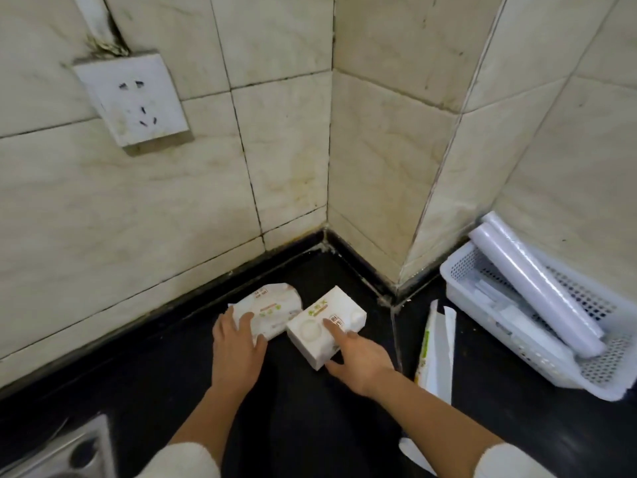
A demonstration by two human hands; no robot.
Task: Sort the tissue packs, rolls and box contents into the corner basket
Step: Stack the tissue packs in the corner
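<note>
Two tissue packs lie on the black counter near the wall corner: a soft pack (270, 310) and, touching its right end, a boxier pack (325, 326). The left hand (236, 343) lies spread and flat on the soft one; the right hand (358, 360) brackets the boxy one, forefinger on top, thumb at its near edge, apparently not yet closed. Pick-up is the step in hand. Next comes a firm grip and a carry rightward to the white basket (458, 277), well apart, holding rolls (537, 288).

White tissue packs (275, 310) (green print), white perforated basket (537, 357), black counter (293, 408), cream veined tiles (138, 208).
</note>
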